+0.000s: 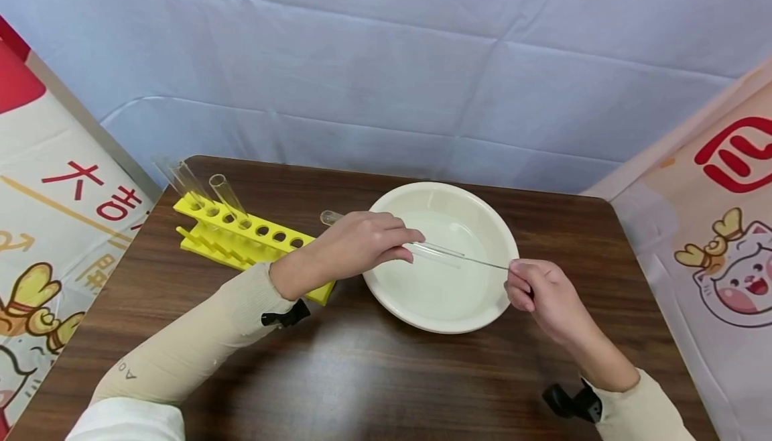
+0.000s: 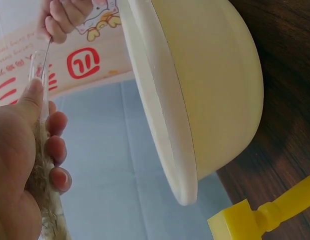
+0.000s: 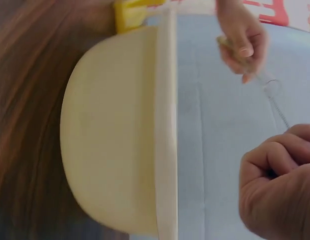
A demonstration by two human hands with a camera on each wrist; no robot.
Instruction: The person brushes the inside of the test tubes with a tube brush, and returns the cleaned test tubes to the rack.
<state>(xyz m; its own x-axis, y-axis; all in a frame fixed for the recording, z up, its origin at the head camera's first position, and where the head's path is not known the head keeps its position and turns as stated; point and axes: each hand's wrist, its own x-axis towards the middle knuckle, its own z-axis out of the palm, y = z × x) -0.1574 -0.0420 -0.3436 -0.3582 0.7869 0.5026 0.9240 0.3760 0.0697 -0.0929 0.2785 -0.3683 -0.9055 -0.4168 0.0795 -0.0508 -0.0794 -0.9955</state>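
Over the white basin [image 1: 433,324], my left hand [image 1: 362,243] grips a clear glass test tube [image 2: 45,107]. The tube lies roughly level, its rounded closed end out past the hand on the left and its mouth toward the right. In the left wrist view, the bristles of a test tube brush [image 2: 50,200] fill the part of the tube within the palm. The brush's thin twisted wire [image 1: 485,264] runs out of the mouth. Its end is pinched in the curled fingers of my right hand [image 1: 545,290], by the basin's right rim.
A yellow test tube rack [image 1: 253,224] stands left of the basin, with clear test tubes [image 1: 226,193] leaning in its left holes. Water appears to lie in the basin. The wooden table [image 1: 386,381] meets a pale cloth backdrop [image 1: 362,79] behind and printed panels at both sides.
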